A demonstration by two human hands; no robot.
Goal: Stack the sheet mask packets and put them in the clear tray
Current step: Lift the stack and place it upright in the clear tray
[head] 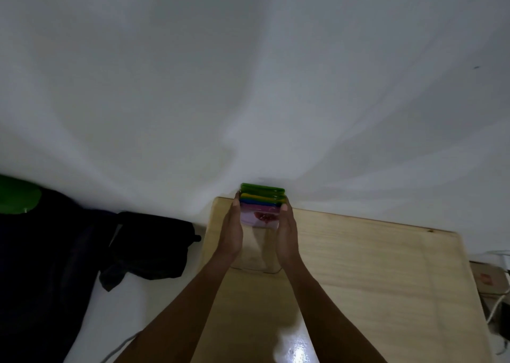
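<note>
the stack of sheet mask packets (260, 206) is sitting between two hands near the far left corner of the wooden table (372, 266), fanned so that green, yellow, blue and magenta edges are showing one behind the other, with a pale packet bearing a red fruit picture facing the camera at the front. the picture is blurred, so the number of packets is not readable. the left hand (231, 234) is pressing flat against the left side of the stack, fingers extended toward the far edge, and the right hand (287, 234) is pressing against the right side in the same way, so both are clamping the packets between their palms and fingers. the stack is being held just above or at the far end of the clear tray (255, 263), which is lying on the table between the wrists, its near edge showing as a faint transparent rim; whether the packets are touching the tray is not something the view is showing. both bare forearms are reaching in from the near edge of the table. a bright glare is reflecting off the glossy tabletop near the near edge. off the left edge of the table, dark clothing (82, 257) is lying in a heap, with a green object (16, 197) beyond it. a white wall (248, 73) is filling the space behind the far edge.
</note>
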